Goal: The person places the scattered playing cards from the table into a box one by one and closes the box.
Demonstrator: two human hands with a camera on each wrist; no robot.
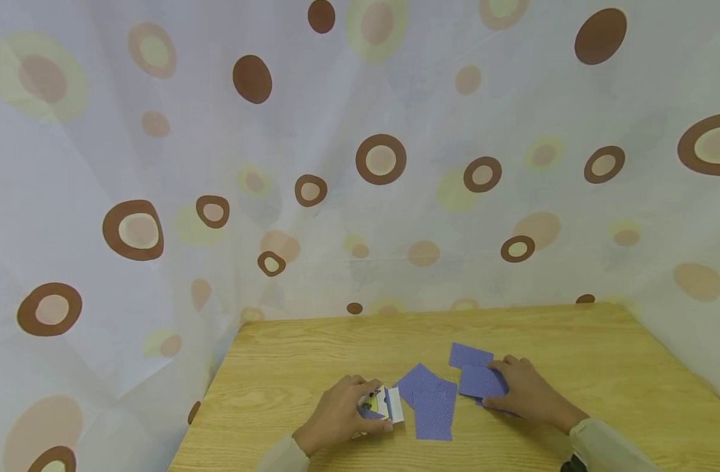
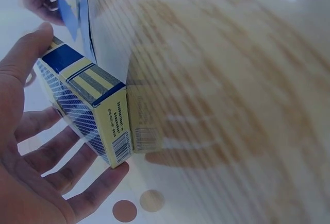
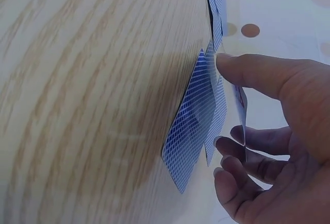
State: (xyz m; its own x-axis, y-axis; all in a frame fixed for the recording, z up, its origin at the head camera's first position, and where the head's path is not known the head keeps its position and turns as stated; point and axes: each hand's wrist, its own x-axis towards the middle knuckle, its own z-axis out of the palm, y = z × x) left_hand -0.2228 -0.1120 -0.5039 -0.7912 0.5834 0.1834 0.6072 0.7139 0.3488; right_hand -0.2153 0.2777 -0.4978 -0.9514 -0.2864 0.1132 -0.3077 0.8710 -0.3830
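Observation:
My left hand [image 1: 336, 413] grips a small playing-card box [image 1: 389, 404], thumb on one side and fingers on the other. Its white flap stands open toward the right. In the left wrist view the box [image 2: 98, 92] shows blue and cream stripes and a barcode on its end, low over the wood. With my right hand [image 1: 528, 391] I hold a blue-backed playing card [image 1: 478, 380] between thumb and fingers, above other cards. The right wrist view shows this held card [image 3: 241, 105] almost edge-on, and a loose card [image 3: 191, 116] below the thumb.
Several blue-backed cards [image 1: 433, 416] lie overlapping between my hands on the wooden table [image 1: 307, 347]. Another card [image 1: 469, 354] lies behind the held one. A white sheet [image 1: 336, 282] with brown and beige dots hangs behind the table and along its sides.

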